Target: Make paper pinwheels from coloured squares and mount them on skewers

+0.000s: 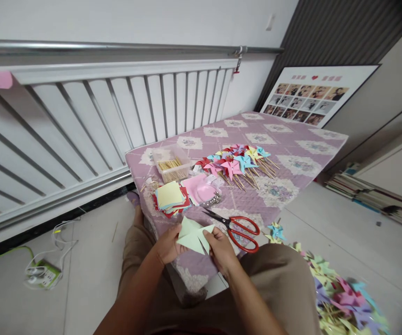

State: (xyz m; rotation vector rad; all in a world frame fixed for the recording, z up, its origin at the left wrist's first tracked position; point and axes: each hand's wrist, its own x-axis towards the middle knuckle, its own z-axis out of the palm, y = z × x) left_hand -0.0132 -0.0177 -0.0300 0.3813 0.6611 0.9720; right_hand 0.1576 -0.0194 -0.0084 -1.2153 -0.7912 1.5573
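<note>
A pale green paper square (191,235) with slits cut in from its corners is held over the near corner of the table. My left hand (170,244) grips its left side, and my right hand (219,246) pinches a corner on the right. Red-handled scissors (237,228) lie on the cloth just beyond my right hand, blades pointing left. Past my left hand sits a stack of coloured paper squares (170,195), yellow on top. Beside it is a pink piece with a clear bag of small metallic bits (212,199).
A clear plastic box (173,163) of thin wooden sticks stands near the radiator (173,104). Finished pinwheels (237,163) on sticks lie on the purple patterned tablecloth (302,163). More pinwheels (347,298) are piled at lower right. A power strip (45,274) with cables lies on the floor.
</note>
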